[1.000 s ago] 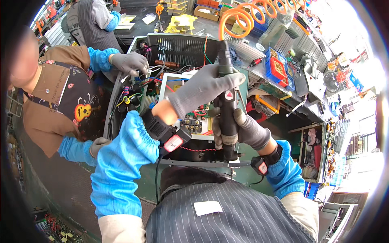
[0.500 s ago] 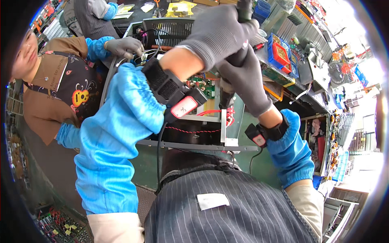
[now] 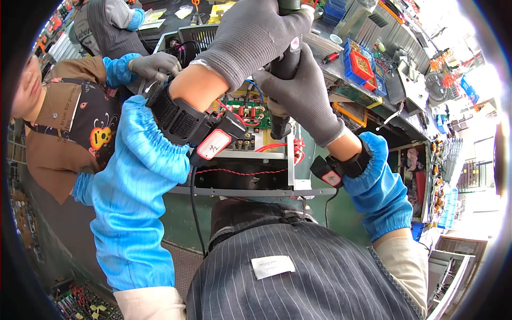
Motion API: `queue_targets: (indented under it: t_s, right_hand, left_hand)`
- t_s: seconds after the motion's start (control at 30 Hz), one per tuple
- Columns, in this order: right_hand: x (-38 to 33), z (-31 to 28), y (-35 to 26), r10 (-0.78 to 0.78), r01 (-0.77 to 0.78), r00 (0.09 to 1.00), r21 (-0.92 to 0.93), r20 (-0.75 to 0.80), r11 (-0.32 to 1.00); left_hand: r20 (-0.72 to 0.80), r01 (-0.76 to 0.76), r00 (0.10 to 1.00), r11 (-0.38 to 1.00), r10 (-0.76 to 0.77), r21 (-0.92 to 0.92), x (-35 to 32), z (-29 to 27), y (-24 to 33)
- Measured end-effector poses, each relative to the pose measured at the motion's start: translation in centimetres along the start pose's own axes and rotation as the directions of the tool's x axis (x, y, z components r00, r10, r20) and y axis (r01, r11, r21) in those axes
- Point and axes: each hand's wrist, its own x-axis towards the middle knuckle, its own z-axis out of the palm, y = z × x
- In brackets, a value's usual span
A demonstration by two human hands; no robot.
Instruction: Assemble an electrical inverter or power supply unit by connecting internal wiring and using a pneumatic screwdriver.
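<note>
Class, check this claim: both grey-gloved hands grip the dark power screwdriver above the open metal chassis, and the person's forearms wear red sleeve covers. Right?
Not quite. The head view shows the sleeve covers are blue, not red. The left hand and right hand do grip the dark power screwdriver above the open metal chassis.

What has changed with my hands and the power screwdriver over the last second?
Both gloved hands, left hand and right hand, have risen toward the top of the view with the power screwdriver, so its top is now cut off. Neither let go. The co-worker's gloved hand stays on the open metal chassis.

Single head view, looking steeply down, close over the workbench (image 3: 250, 192)
</note>
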Motion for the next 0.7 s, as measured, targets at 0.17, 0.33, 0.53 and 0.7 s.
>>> queue_targets:
  t_s: [0.17, 0.33, 0.53, 0.7]
  right_hand:
    - [0.3, 1.1, 0.3, -0.01, 0.01, 1.0, 0.081, 0.001, 0.997]
    - [0.7, 2.9, -0.5, -0.01, 0.008, 1.0, 0.127, 0.018, 0.992]
    - [0.3, 2.4, -2.6, 0.009, -0.259, 0.901, 0.522, 0.434, 0.812]
    - [-0.6, 2.6, -0.9, -0.035, -0.396, 0.855, 0.695, 0.517, 0.6]
  left_hand:
    - [0.058, 0.128, 0.99, 0.992, -0.127, -0.007, -0.1, -1.1, 0.5]
    - [0.141, 0.129, 0.983, 0.99, -0.121, -0.054, -0.6, -3.1, -0.7]
    - [0.359, -0.049, 0.924, 0.97, 0.134, -0.238, -0.4, -5.1, -3.8]
    - [0.516, -0.082, 0.851, 0.995, 0.098, -0.054, -0.4, -4.6, -2.3]
